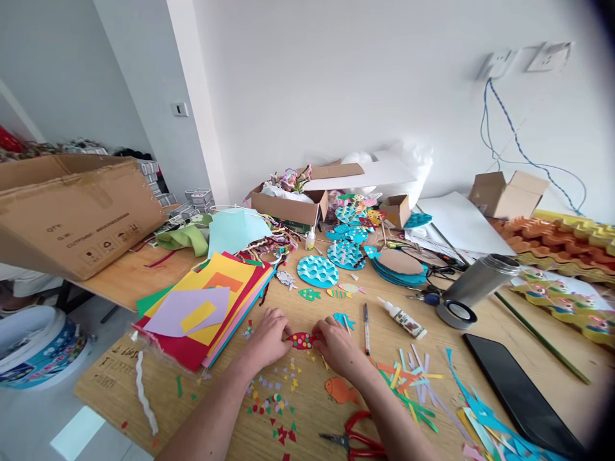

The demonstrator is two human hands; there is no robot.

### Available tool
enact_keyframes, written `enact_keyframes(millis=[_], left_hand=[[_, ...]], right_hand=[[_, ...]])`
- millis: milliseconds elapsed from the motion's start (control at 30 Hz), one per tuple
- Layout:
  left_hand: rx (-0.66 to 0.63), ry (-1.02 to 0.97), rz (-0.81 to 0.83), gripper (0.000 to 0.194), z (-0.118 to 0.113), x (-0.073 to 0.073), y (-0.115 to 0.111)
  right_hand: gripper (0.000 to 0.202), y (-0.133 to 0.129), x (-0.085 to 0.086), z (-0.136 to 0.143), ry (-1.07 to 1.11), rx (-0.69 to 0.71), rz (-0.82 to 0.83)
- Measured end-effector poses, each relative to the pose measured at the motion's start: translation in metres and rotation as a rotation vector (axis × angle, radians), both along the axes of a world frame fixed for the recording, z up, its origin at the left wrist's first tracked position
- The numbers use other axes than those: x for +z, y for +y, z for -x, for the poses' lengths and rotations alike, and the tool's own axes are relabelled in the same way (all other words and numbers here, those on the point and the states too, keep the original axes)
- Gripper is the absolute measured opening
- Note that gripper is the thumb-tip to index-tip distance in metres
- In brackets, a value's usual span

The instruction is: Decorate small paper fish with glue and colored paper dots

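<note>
A red paper fish with coloured dots (302, 340) lies between my two hands at the middle of the table. My left hand (269, 334) pinches its left end. The fingers of my right hand (336, 342) are closed on its right end. Just beyond are a green fish (309, 294), a striped yellow fish (339, 294) and a blue fish (344, 321). An orange paper fish (341, 390) rests below my right hand. Small paper dots and triangles (275, 402) are scattered nearer to me, beside red-handled scissors (358, 438).
Stacked coloured paper (192, 314) lies at the left, near a big cardboard box (81, 211). To the right are a glue bottle (406, 321), a pen (366, 330), paper strips (418, 384), a steel flask (483, 282) and a black phone (519, 390). Blue discs (398, 267) stand farther back.
</note>
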State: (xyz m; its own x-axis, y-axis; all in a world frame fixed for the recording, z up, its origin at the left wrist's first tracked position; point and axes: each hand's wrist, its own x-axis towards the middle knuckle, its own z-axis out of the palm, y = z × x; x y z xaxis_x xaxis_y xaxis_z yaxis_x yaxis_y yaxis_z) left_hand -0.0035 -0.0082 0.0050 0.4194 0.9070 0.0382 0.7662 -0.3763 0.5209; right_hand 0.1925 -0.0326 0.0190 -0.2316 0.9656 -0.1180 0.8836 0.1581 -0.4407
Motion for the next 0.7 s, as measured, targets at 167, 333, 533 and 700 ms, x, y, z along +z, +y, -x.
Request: enact_keyframes(millis=[167,333,533,700], left_hand=[[0.012,-0.006,0.018,0.008,-0.001,0.0027,-0.0011],[0.012,-0.016,0.025,0.008,-0.0007,0.0041,-0.0011],[0.012,-0.02,0.032,0.009,-0.0005,0.0048,-0.0016],[0.005,-0.028,0.034,0.008,-0.0004,0.0041,-0.0009]], right_hand=[[0.017,-0.0034,0.0009,0.002,-0.028,-0.003,0.008],[0.015,-0.0052,0.0032,0.0044,-0.038,-0.012,0.021],[0.015,-0.0041,0.001,0.0038,-0.039,-0.005,0.026],[0.016,-0.003,-0.0008,0.0043,-0.031,-0.012,0.034]])
